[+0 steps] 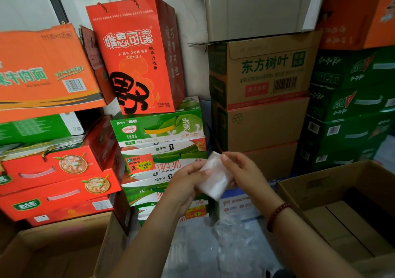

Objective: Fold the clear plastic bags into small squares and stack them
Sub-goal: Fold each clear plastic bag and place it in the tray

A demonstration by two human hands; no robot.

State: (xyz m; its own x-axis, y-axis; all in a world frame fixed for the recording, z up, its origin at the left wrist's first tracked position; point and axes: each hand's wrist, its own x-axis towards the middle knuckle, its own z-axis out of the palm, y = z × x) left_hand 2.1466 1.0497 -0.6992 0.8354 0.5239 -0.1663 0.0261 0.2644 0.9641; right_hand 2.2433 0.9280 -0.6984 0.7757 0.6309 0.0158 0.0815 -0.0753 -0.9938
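Plastic bag (214,176), already folded to a small cloudy packet, sits in mid-air between both hands: the left hand (188,183) pinches its near left edge, the right hand (241,171) curls round the far right side. It looks feather-light, limp and slick, so I'd hold it at the creased edges or it will spring open. Below lies a crumpled heap of clear bags (233,233), hard to count. An open cardboard box (342,209) stands right; stacked drink cartons (160,128) behind. No finished stack is visible.
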